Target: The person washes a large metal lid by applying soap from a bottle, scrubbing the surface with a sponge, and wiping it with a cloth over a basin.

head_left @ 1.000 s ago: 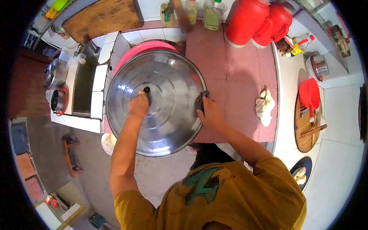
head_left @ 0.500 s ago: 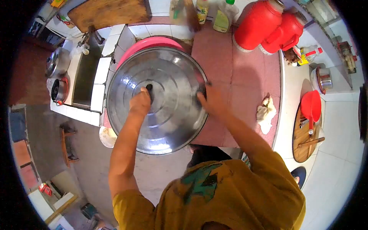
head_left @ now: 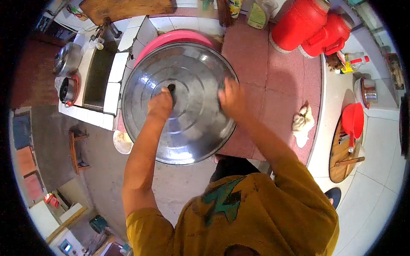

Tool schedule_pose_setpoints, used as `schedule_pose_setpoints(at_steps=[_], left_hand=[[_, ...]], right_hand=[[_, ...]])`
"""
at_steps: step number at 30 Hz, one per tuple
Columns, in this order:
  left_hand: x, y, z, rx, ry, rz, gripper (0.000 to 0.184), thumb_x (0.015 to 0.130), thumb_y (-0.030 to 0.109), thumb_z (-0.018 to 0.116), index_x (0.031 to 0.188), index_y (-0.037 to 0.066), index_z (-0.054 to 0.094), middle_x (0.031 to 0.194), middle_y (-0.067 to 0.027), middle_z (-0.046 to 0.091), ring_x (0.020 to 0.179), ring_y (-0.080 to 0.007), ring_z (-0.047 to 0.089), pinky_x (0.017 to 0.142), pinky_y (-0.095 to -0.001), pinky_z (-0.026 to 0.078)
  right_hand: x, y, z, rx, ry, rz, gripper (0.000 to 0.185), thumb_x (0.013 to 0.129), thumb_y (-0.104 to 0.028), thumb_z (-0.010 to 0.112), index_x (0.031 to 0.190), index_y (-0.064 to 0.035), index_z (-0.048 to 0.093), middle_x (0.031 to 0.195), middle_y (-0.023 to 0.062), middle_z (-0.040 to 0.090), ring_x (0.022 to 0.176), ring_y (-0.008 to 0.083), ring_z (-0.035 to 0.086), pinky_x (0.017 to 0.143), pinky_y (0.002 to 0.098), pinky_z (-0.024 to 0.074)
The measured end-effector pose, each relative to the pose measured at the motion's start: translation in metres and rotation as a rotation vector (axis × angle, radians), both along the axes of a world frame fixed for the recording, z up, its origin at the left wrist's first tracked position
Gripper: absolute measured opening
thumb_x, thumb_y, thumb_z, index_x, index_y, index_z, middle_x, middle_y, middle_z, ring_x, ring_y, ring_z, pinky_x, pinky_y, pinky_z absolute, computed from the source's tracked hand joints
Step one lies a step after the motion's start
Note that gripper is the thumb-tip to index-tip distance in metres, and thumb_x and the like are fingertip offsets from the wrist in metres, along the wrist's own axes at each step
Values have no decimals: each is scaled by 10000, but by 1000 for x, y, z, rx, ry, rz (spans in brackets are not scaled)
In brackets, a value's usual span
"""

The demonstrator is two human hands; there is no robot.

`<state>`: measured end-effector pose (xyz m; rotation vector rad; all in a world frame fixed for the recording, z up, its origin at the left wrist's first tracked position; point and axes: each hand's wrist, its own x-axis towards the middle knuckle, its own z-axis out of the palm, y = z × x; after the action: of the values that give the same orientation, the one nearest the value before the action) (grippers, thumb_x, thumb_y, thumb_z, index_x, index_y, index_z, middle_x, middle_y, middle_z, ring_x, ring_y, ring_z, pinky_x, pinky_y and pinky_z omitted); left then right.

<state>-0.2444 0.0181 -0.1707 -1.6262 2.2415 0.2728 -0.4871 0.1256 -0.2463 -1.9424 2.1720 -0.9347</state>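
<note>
A large round metal lid (head_left: 192,141) lies over a pink basin (head_left: 171,37), whose rim shows behind it. My left hand (head_left: 161,103) is closed around the dark knob (head_left: 171,88) at the lid's middle. On the lid's right edge rests my right hand (head_left: 231,99), blurred, its fingers bent over the rim. Whatever lies under those fingers is hidden in this view; a dark scrubber showed there a second ago.
Two red flasks (head_left: 299,25) and bottles (head_left: 260,13) stand at the back of the pink counter (head_left: 282,106). A white cloth (head_left: 303,124) lies right. Left is a sink (head_left: 99,77); far right, a red ladle (head_left: 352,120) on a round board (head_left: 337,160).
My right hand has slid along the lid's right edge, and the scrubber under it is no longer visible. My left hand stays on the knob. The whole view has shifted slightly.
</note>
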Motion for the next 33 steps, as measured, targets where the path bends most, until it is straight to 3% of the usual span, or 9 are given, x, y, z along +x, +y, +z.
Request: schedule_pose_setpoints(at_steps=[4, 8, 13, 16, 18, 23, 27, 30, 33], left_hand=[[5, -1, 3, 47, 35, -20, 233, 920, 86, 519, 1106, -37, 454, 1023, -227, 695, 956, -385, 690, 819, -440, 568], [7, 1, 2, 62, 46, -57, 247, 906, 76, 524, 1109, -45, 452, 1025, -244, 689, 978, -388, 684, 833, -448, 562], [3, 2, 16, 55, 28, -51, 235, 908, 65, 496, 1110, -48, 459, 1039, -260, 686, 983, -393, 682, 846, -459, 553], [3, 0, 15, 63, 59, -44, 225, 917, 73, 480, 1108, -47, 465, 1042, -269, 684, 988, -393, 680, 845, -465, 551], [6, -1, 10, 66, 93, -27, 218, 922, 77, 473, 1102, -46, 469, 1035, -273, 684, 983, -395, 681, 843, -464, 551], [10, -3, 4, 33, 127, -91, 209, 933, 91, 454, 1090, -46, 467, 1018, -281, 684, 955, -406, 686, 838, -473, 549], [8, -3, 6, 62, 103, -50, 210, 941, 96, 434, 1096, -41, 469, 1029, -267, 688, 969, -399, 685, 839, -467, 550], [9, -4, 6, 40, 89, -99, 224, 942, 95, 431, 1116, -42, 468, 1063, -249, 688, 999, -392, 679, 850, -457, 550], [10, -11, -1, 62, 119, -69, 254, 944, 108, 436, 1139, -52, 463, 1091, -243, 682, 1018, -383, 676, 856, -451, 548]], right_hand=[[40, 109, 44, 165, 197, 380, 611, 815, -275, 671, 1348, -21, 515, 1201, 159, 541, 1041, 350, 537, 914, 483, 419], [22, 63, 0, 14, 77, 88, 563, 780, -301, 697, 1291, -95, 580, 1148, 137, 592, 1007, 361, 555, 809, 468, 458], [-24, -29, 1, -86, 128, -108, 505, 818, -228, 645, 1286, -62, 549, 1204, 147, 566, 1071, 359, 538, 850, 539, 430], [8, 3, 38, 273, -246, 128, 488, 807, -159, 640, 1277, -64, 552, 1200, 157, 576, 1058, 367, 531, 908, 498, 411], [59, 47, 2, 174, 100, 308, 485, 776, -173, 680, 1242, -90, 573, 1282, 150, 555, 1170, 350, 505, 984, 532, 396], [56, 80, 27, 143, 261, 553, 465, 813, -263, 653, 1251, -127, 579, 1379, 97, 517, 1284, 289, 463, 1025, 661, 323], [-2, -12, -9, -128, 192, 152, 512, 843, -306, 623, 1307, -106, 542, 1381, 126, 505, 1284, 350, 449, 1035, 672, 303], [-12, -40, -24, -37, 213, -64, 529, 850, -302, 621, 1323, -87, 520, 1398, 154, 474, 1288, 367, 430, 1027, 671, 309], [39, 35, 14, 239, 271, 329, 515, 863, -334, 625, 1324, -129, 527, 1466, 128, 422, 1350, 342, 373, 1050, 706, 259]])
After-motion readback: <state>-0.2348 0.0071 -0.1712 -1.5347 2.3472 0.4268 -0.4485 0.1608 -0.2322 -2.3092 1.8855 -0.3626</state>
